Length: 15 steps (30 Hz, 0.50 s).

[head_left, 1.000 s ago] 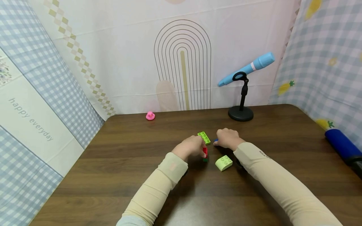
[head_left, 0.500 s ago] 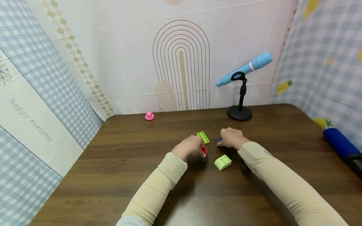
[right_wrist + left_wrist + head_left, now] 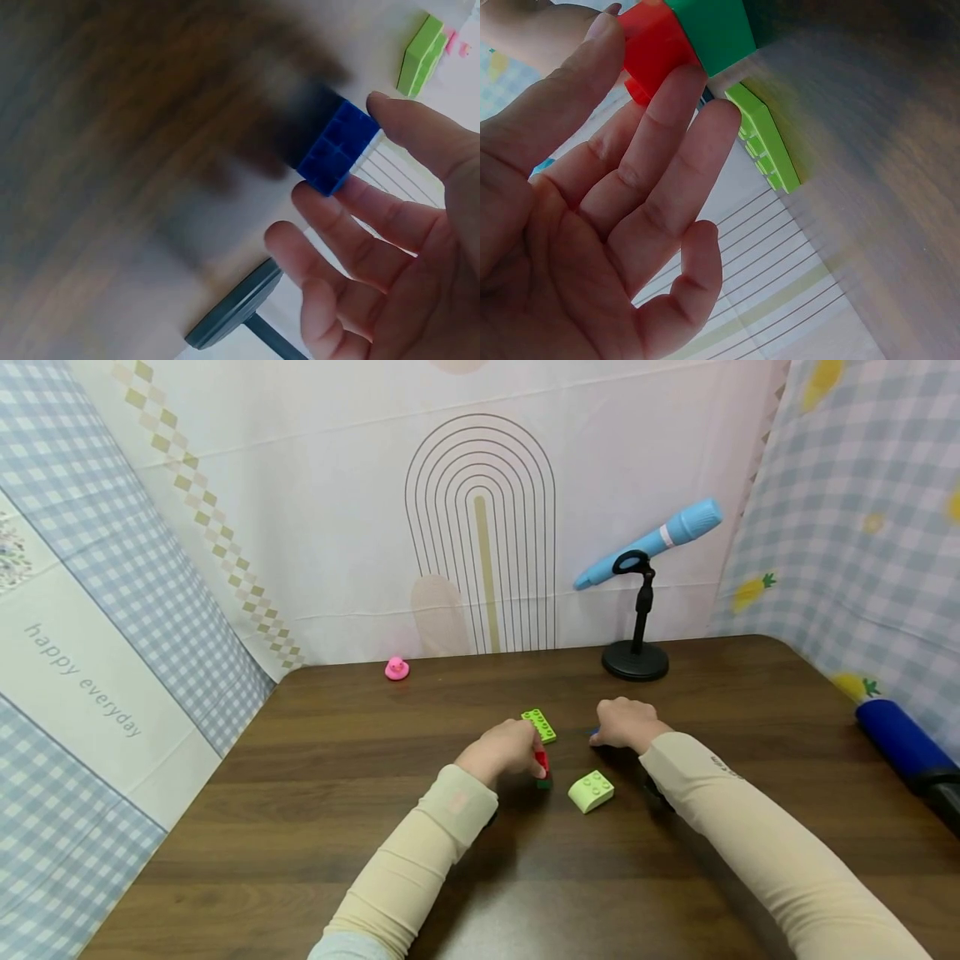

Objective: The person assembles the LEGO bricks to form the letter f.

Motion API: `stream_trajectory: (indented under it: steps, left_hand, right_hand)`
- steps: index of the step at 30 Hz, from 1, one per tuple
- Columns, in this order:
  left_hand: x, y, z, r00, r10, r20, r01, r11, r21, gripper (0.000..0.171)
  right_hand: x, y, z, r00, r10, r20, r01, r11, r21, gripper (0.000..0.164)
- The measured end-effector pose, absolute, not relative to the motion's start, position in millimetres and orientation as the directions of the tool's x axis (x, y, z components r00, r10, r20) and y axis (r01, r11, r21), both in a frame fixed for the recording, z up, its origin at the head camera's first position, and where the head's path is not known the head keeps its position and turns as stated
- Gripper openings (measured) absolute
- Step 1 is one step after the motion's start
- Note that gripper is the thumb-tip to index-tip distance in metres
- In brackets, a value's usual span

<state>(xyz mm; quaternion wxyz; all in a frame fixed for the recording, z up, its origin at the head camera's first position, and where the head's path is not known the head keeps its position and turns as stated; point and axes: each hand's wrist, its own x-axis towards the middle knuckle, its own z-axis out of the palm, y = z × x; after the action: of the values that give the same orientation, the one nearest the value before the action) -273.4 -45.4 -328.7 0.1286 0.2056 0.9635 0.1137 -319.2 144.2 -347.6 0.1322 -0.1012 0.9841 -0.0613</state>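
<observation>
Pinching left grip [image 3: 502,750]: thumb and fingers closed on a red plastic brick [image 3: 656,46], stacked on a green plastic brick [image 3: 716,34]
Right grip [image 3: 626,724]: a blue plastic block [image 3: 337,148] held between thumb and fingers, beyond and right of the left grip
Bright lime-green flat studded plate [image 3: 539,726]: on the dark brown wood-grain desk [image 3: 300,835], just beyond the left grip
Pale green curved studded brick [image 3: 591,792]: between the grips, on their near side
Black round-based stand [image 3: 635,655]: beyond the right grip

Brown table [image 3: 315,843] with pink duck [image 3: 397,669], black stand [image 3: 635,662], lime brick [image 3: 541,725] and pale green brick [image 3: 591,792].
</observation>
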Motion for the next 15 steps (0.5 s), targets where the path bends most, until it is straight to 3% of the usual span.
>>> stream_trajectory:
  steps: [6,15]
  left_hand:
    - [-273.4,-45.4,-328.4,-0.885,0.421,-0.198,0.363,0.891,0.271,0.014]
    - [-274.8,-45.8,-329.3,-0.885,0.419,-0.202,0.357,0.89,0.284,0.014]
  right_hand:
    - [-321.0,143.9,-345.4,-0.937,-0.218,-0.272,-0.188,0.973,-0.132,0.028]
    - [-323.9,128.3,-344.4,-0.946,-0.252,-0.204,-0.228,0.964,-0.138,0.031]
